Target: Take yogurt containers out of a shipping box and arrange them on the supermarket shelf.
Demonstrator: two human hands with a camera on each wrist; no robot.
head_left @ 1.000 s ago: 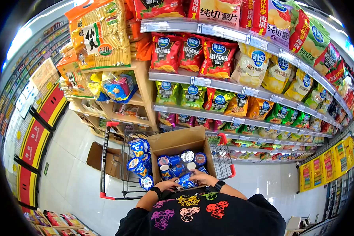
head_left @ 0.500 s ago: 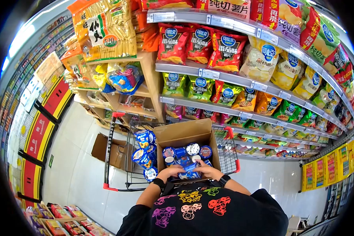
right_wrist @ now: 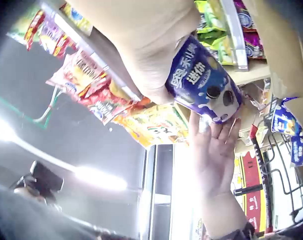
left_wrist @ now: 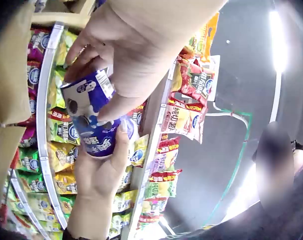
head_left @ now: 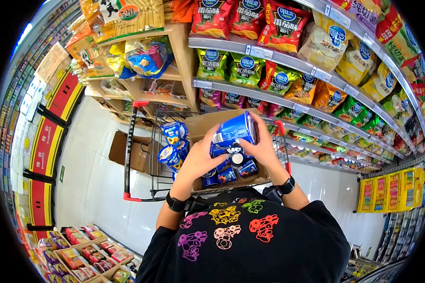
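Note:
A blue cup of mini sandwich cookies (head_left: 235, 132) is held up over the open cardboard box, lying tilted between two hands. My left hand (head_left: 200, 153) grips its left end, and my right hand (head_left: 263, 148) grips the right, with both thumbs on the near side. In the left wrist view the cup (left_wrist: 94, 117) shows a cookie picture and a barcode label. White lettering shows on the cup (right_wrist: 204, 82) in the right wrist view. Below the hands, several more blue cups (head_left: 226, 175) lie in the box (head_left: 200, 121), partly hidden by the hands and the held cup.
The box sits in a wire shopping cart (head_left: 161, 195) with red corners. More blue snack cups (head_left: 171, 153) stand beside it in the cart. Another open carton (head_left: 127, 153) is on the floor at left. Shelves of chip bags (head_left: 278, 82) rise ahead and to the right.
Both hands have lifted the blue cup up out of the box, closer to the head camera. The head view has tilted lower, so the shelves sit higher in it.

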